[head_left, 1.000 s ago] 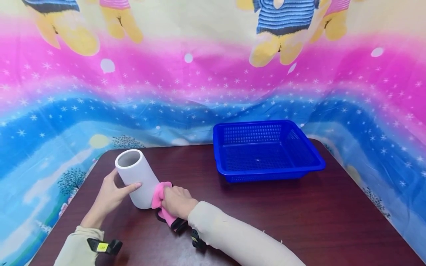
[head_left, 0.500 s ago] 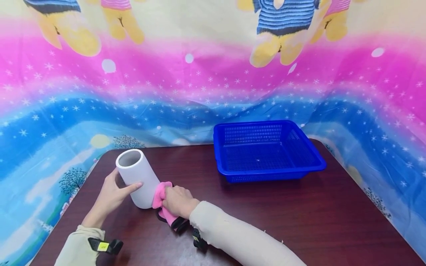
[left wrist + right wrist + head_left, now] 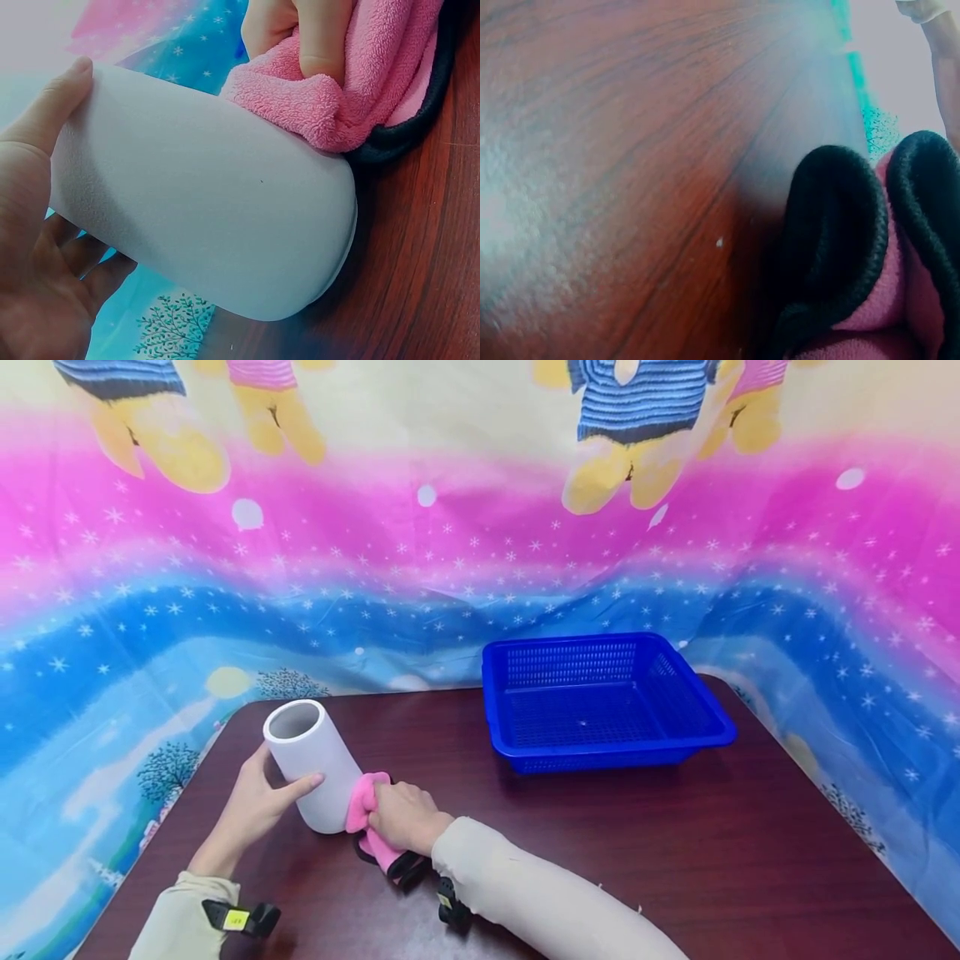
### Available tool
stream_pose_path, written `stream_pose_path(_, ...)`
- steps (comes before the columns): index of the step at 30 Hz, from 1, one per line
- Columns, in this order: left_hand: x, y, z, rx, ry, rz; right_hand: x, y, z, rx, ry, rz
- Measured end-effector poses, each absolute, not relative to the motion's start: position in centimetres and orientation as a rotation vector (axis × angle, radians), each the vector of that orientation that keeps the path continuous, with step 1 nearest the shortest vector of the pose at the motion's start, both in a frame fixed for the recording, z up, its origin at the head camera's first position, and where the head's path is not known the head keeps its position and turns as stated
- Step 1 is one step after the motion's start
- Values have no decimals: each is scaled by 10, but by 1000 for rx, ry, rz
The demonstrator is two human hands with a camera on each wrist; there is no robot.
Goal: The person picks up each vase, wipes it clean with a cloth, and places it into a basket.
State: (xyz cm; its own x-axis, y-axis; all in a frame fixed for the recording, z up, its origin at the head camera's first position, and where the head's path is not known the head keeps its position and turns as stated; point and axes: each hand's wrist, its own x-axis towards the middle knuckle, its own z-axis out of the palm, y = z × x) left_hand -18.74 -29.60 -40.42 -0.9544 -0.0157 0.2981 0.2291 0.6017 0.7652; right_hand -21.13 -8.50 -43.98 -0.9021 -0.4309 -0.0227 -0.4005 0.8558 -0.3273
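A white vase (image 3: 318, 777), a smooth cylinder with a wide round mouth, stands at the left of the table in the head view. My left hand (image 3: 258, 802) grips it from the left, thumb across the front and fingers behind. In the left wrist view the vase (image 3: 202, 195) fills the middle, its lower end over the wood. My right hand (image 3: 405, 814) holds a bunched pink cloth (image 3: 363, 802) with black edging against the vase's lower right side. The right wrist view shows the cloth's folded black edge (image 3: 836, 225) close up; the right hand's fingers are hidden there.
A blue plastic basket (image 3: 607, 747) with perforated sides stands at the back right of the dark wooden table (image 3: 675, 852). Behind the table hangs a printed curtain (image 3: 450, 568) with pink and blue bands. A black strap (image 3: 238, 918) sits on the left sleeve.
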Motion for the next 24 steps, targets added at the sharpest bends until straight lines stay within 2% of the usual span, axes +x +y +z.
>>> stream_pose_path(24, -189, -297, -407, -198, -2544, -1255, -212, -81, -428, -731, 2900, -772)
